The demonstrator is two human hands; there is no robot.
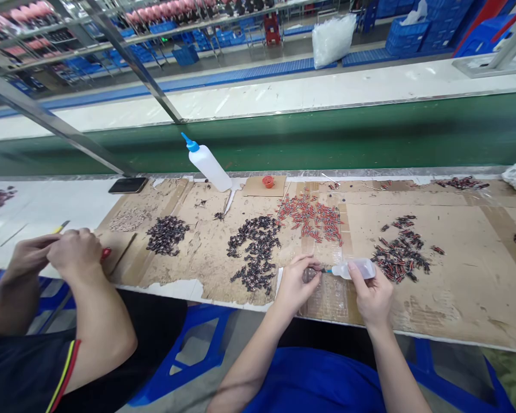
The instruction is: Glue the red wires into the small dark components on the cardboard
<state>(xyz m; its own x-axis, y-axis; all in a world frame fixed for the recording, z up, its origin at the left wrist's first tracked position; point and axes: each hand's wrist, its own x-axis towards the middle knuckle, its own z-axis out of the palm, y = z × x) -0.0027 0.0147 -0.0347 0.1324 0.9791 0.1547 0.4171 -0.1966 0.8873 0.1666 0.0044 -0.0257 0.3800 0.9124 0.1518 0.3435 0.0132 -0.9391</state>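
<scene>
My right hand (375,297) grips a small translucent squeeze bottle (363,267), held almost level with its thin blue tip pointing left. That tip reaches the fingers of my left hand (298,282), which are pinched on a tiny dark part mostly hidden by the fingertips. Just beyond both hands, red-and-black small parts (312,219) are scattered on the cardboard (460,269). To the left of my left hand lies a heap of black small parts (255,249). A heap of dark and red parts (402,252) sits right of the bottle.
A co-worker's hands (64,252) work at the left. Near the green belt (327,143) lean or lie a white bottle with a blue nozzle (212,169), a red cap (268,182) and a phone (128,185). Another black heap (167,235) is at left.
</scene>
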